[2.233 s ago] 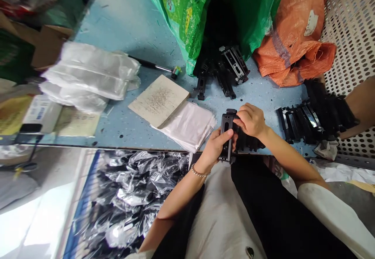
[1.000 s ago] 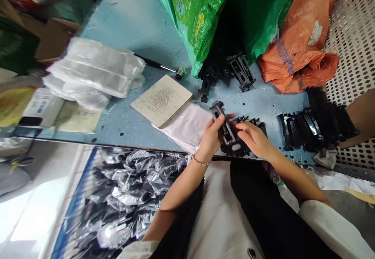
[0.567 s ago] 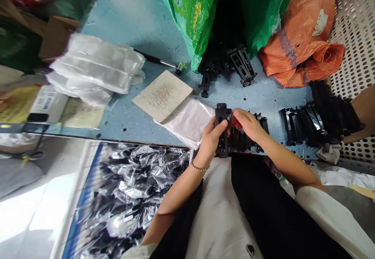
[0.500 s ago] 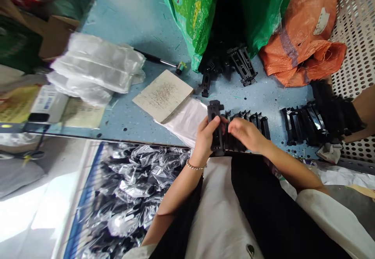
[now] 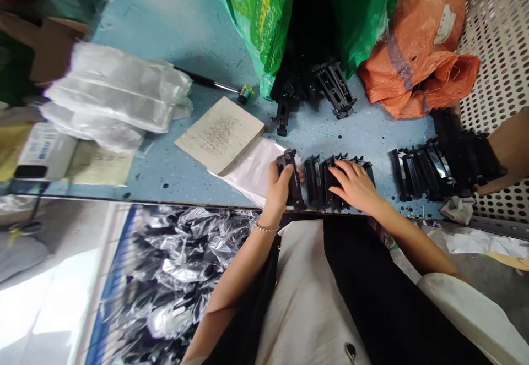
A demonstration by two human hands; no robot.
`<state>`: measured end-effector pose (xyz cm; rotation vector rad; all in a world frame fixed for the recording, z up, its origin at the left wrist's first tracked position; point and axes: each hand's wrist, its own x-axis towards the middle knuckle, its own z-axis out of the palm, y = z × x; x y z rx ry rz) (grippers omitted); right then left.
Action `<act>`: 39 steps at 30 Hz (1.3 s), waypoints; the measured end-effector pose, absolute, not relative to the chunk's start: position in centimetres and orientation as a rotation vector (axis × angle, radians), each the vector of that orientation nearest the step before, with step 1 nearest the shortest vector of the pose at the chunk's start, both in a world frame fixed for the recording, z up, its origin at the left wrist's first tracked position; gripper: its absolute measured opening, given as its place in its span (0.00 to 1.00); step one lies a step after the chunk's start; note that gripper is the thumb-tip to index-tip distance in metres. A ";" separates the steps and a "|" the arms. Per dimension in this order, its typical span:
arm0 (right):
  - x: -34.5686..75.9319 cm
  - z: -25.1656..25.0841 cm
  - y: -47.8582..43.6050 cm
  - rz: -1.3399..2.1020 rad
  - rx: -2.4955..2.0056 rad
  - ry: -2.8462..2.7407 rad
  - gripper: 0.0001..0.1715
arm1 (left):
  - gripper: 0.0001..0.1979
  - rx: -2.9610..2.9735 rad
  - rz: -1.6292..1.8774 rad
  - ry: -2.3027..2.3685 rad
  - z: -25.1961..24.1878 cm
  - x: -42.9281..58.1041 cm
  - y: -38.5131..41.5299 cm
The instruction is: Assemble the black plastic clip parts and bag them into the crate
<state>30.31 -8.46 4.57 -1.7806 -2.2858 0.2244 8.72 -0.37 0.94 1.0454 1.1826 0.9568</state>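
My left hand [image 5: 278, 190] is closed around a long black plastic part [image 5: 295, 186], which stands near the table's front edge, left of a row of similar parts. My right hand [image 5: 354, 187] lies over that row of black plastic parts [image 5: 314, 183], its fingers spread and touching their tops. Whether it grips any of them I cannot see. Beside my left hand are thin clear plastic bags [image 5: 258, 167], stacked flat and partly under a square board [image 5: 221, 134].
A green sack [image 5: 252, 18] spills more black parts [image 5: 334, 90] at the back. An orange sack [image 5: 417, 51] lies right of it. Another row of parts [image 5: 417, 172] stands at right. A small hammer [image 5: 227, 87] lies by bundled plastic bags [image 5: 115, 90]. Wrapped parts [image 5: 177, 277] fill a crate below.
My left hand has moved left and lowered the black part beside the row. My right hand has left that part and spread over the row. The view has shifted slightly.
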 end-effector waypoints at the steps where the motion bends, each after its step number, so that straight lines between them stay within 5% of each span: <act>1: 31.3 4.1 -8.4 0.236 -1.800 -2.288 0.25 | 0.21 1.060 0.937 1.197 0.2 9.2 -0.1; 6: 33.9 4.7 -8.5 0.242 -1.767 -2.247 0.25 | 0.22 0.912 0.795 1.077 0.5 10.7 -0.2; 10: 31.4 8.1 -9.4 0.250 -1.535 -2.289 0.29 | 0.23 0.981 0.342 0.789 4.8 8.1 -1.9; 14: 28.9 9.7 -10.4 0.461 -1.231 -2.523 0.18 | 0.20 1.296 -0.009 0.465 7.4 5.4 -2.4; 20: 31.2 8.2 -11.1 0.830 -1.618 -1.946 0.14 | 0.25 1.906 0.515 1.228 3.5 2.6 0.8; 25: 30.9 6.7 -12.3 1.181 -1.725 -0.945 0.18 | 0.17 2.468 0.299 1.124 2.4 -0.3 -3.8; 39: 24.0 5.7 -10.9 1.465 -1.421 -0.475 0.15 | 0.05 1.978 0.591 1.392 -0.7 1.6 3.4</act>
